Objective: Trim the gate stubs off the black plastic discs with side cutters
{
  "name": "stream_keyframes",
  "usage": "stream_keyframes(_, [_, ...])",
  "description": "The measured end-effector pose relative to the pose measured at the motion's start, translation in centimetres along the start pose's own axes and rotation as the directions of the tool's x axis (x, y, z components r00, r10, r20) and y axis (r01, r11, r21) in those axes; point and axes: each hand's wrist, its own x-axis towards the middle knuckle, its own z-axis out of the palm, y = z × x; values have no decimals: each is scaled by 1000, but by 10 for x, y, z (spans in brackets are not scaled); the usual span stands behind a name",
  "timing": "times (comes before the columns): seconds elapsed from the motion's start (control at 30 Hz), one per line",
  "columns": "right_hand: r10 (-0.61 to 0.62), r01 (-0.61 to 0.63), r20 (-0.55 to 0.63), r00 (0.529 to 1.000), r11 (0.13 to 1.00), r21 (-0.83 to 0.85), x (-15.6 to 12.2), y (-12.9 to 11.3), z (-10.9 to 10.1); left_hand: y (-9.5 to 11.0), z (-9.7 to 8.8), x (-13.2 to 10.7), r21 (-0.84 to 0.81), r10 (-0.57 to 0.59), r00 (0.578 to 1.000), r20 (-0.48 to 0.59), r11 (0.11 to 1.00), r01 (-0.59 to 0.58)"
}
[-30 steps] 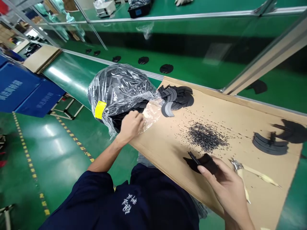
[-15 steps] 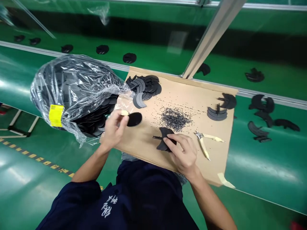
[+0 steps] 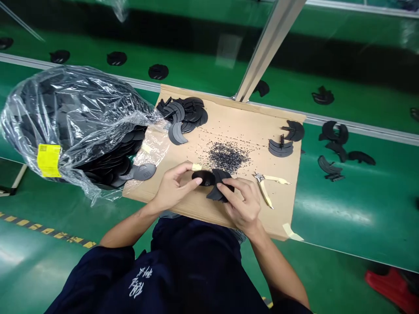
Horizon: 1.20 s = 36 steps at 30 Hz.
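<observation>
Between thumb and fingers, my left hand [image 3: 173, 186] pinches a glossy black oval plastic piece [image 3: 203, 178]; yellowish tape wraps one fingertip. My right hand [image 3: 242, 200] grips a black curved plastic piece [image 3: 216, 192] with crescent-shaped ends. The two pieces meet edge to edge or overlap over the front of the cardboard sheet [image 3: 193, 205]; exactly how they join is hidden. Just beyond them lies a heap of small black bits [image 3: 228, 157]. Right of my right hand, nippers [image 3: 264, 187] with pale yellow handles lie spread.
A clear plastic bag [image 3: 72, 117] full of black oval pieces stands at left, one loose oval [image 3: 144, 172] at its mouth. Black curved parts [image 3: 186, 114] are piled at the cardboard's back left. More curved parts [image 3: 281, 147] lie at right. A metal post [image 3: 266, 48] rises behind.
My left hand has brought the oval piece rightward against the curved piece in my right hand. The curved piece has turned, its thin stem no longer showing. The camera view has shifted.
</observation>
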Motion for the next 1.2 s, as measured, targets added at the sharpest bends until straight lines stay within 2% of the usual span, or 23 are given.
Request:
stream_keyframes(0.1, [46, -46, -1, 999, 995, 94, -1, 3, 0, 10, -9, 4, 101, 211, 978, -6, 973, -209])
stream_keyframes(0.17, [58, -57, -6, 998, 989, 136, -2, 4, 0, 15, -12, 6, 95, 263, 965, 7, 960, -262])
stream_keyframes(0.33, [79, -77, 0, 997, 971, 226, -3, 1, -1, 13, -4, 2, 24, 219, 975, 31, 975, -220])
stream_keyframes(0.5, [156, -158, 31, 987, 938, 309, -3, -2, -3, 5, 4, -2, 9, 191, 979, 69, 981, -192])
stream_keyframes(0.57, [180, -183, 40, 983, 919, 349, -1, -2, -3, 5, 3, -1, 30, 206, 978, 32, 978, -207])
stream_keyframes(0.7, [224, -218, 30, 974, 892, 397, 1, -2, -2, 6, 4, -3, 8, 184, 977, -111, 983, -184])
stream_keyframes(0.77, [237, -228, 30, 971, 883, 410, 0, -3, -1, 6, 7, -4, -20, 159, 980, -121, 987, -162])
stream_keyframes(0.9, [214, -195, 1, 977, 889, 415, -2, -5, -2, 6, 9, -4, -59, 161, 986, 33, 985, -159])
stream_keyframes(1.0, [230, -209, 5, 973, 875, 437, -4, -6, -1, 8, 6, -1, -39, 180, 970, 165, 984, -176])
stream_keyframes(1.13, [260, -239, 20, 965, 854, 462, -5, -6, 1, 12, 0, 1, 7, 102, 946, 308, 994, -109])
stream_keyframes(1.2, [256, -239, 25, 966, 859, 453, -4, -6, 1, 12, -2, 1, 58, 64, 945, 320, 995, -87])
